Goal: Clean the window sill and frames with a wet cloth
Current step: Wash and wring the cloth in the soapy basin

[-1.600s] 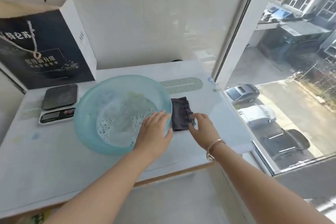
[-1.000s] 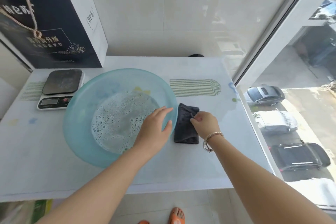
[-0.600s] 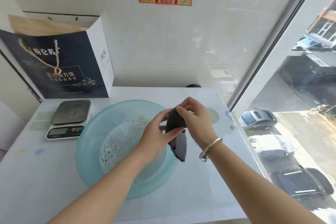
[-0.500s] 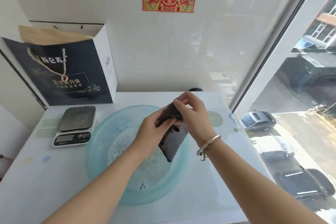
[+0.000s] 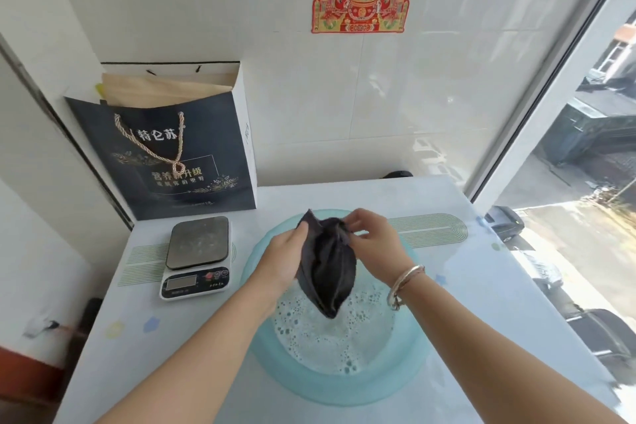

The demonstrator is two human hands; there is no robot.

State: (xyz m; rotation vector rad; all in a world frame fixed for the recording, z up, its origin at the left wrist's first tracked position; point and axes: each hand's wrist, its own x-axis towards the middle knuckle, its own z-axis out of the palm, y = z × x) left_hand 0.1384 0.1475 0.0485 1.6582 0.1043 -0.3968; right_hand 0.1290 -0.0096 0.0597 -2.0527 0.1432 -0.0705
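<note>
The dark grey cloth [image 5: 327,268] hangs over the pale blue basin [image 5: 406,385] of soapy water [image 5: 337,337], its lowest corner just above or just touching the foam; the left hand [image 5: 282,262] pinches the upper left edge, and the right hand [image 5: 373,244] pinches the upper right corner, so both hands are closed on the fabric and spread it between them. The step in hand looks like wetting the cloth; it would go best by lowering the whole piece into the suds, not only the tip; then wring it over the basin until it is damp, not dripping, so no water runs across the counter [image 5: 481,286] towards the kitchen scale [image 5: 196,258] or the paper gift bag [image 5: 172,155]; the window frame [image 5: 537,113] stands to the right, not yet wiped.
</note>
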